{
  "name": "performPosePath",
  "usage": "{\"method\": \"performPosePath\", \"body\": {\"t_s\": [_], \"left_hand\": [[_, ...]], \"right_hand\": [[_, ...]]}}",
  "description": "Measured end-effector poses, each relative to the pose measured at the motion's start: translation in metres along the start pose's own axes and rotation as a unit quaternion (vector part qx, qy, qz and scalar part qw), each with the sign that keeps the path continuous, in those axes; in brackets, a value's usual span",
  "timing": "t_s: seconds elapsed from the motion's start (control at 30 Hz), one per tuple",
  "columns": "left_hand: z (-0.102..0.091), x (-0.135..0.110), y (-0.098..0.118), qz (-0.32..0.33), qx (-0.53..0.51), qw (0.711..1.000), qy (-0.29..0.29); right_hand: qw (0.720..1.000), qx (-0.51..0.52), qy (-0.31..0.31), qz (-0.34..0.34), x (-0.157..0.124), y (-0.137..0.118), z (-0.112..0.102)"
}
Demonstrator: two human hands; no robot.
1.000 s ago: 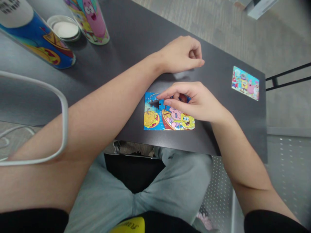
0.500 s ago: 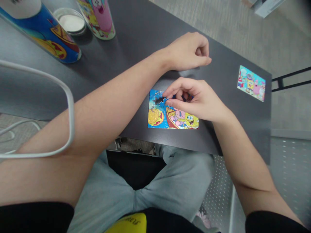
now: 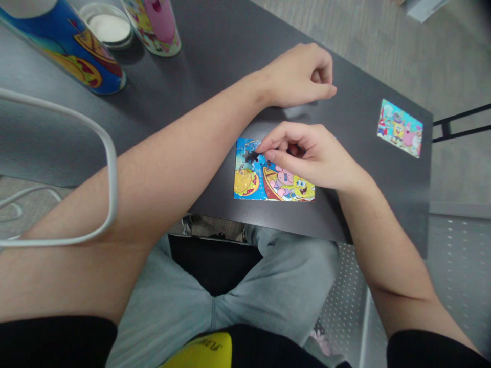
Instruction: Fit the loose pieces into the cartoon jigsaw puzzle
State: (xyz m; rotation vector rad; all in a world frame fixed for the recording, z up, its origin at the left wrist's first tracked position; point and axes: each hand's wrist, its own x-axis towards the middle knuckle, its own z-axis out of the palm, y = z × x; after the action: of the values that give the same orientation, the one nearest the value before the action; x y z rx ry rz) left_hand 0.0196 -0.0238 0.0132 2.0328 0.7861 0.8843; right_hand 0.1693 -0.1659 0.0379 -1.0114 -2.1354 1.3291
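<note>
A jigsaw puzzle (image 3: 274, 189) with cartoon figures, a burger and a boat lies near the table's front edge. A dark gap (image 3: 251, 156) shows in its upper left part. My right hand (image 3: 312, 156) is over the puzzle's upper right, covering part of it. Its thumb and forefinger pinch a small puzzle piece, mostly hidden, at the gap's right edge. Farther back, my left hand (image 3: 301, 75) rests above the table, fingers curled in and thumb against the forefinger. Whatever those fingers hold, if anything, is hidden.
A cartoon picture card (image 3: 400, 128) lies at the table's right end. At the back left stand a blue printed canister (image 3: 82, 61), a pink printed canister (image 3: 159, 28) and a round lid (image 3: 109, 28). A white cable (image 3: 109, 168) loops before my left arm.
The thumb and forefinger of my right hand have drawn closer together beside the gap. My left hand stays curled in nearly the same place. The view has shifted slightly.
</note>
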Motion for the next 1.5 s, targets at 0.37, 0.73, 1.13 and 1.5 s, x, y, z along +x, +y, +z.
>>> {"method": "performPosePath", "body": {"t_s": [0.37, 0.73, 1.13, 1.5], "left_hand": [[-0.001, 0.0, -0.004, 0.003, -0.034, 0.999, -0.003], [-0.001, 0.0, -0.003, -0.001, -0.013, 1.0, -0.003], [0.0, 0.001, -0.006, 0.011, -0.029, 1.0, 0.005], [-0.001, 0.001, -0.003, 0.003, -0.031, 1.0, -0.003]], "right_hand": [[0.997, -0.049, -0.006, -0.062, 0.004, -0.003, -0.004], [1.0, -0.017, 0.003, -0.018, 0.001, -0.009, -0.005], [0.998, 0.0, 0.022, -0.056, -0.002, 0.003, -0.002], [0.997, -0.029, 0.0, -0.073, 0.001, -0.008, -0.003]]}}
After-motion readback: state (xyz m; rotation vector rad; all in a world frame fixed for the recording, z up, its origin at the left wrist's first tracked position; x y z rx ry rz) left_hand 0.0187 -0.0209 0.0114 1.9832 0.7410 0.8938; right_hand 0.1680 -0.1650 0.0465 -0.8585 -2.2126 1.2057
